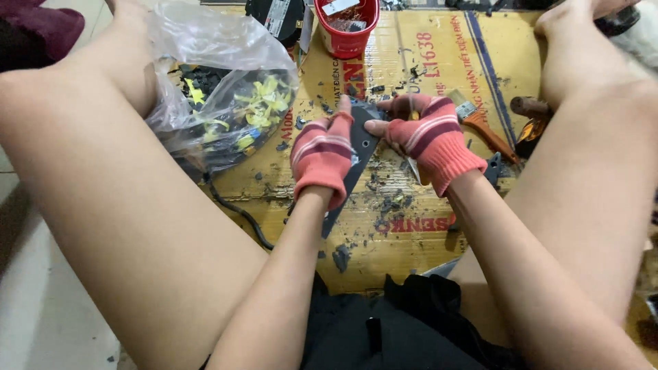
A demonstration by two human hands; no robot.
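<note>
My left hand (pixel 322 154), in a red striped fingerless glove, grips a flat dark grey triangular plate (pixel 362 142) held on edge over the cardboard. My right hand (pixel 428 133), in a matching glove, presses fingers on the plate's upper edge and is closed around a thin tool with a yellowish handle (pixel 413 113); its tip is hidden behind the hand. Both hands meet at the plate between my bare knees.
Flattened cardboard (pixel 439 62) strewn with dark scraps covers the floor. A clear plastic bag (pixel 219 103) of black and yellow parts lies left. A red cup (pixel 347 27) stands at the back. A wooden-handled brush (pixel 480 120) lies right, and a black cable (pixel 240 212) runs near my left knee.
</note>
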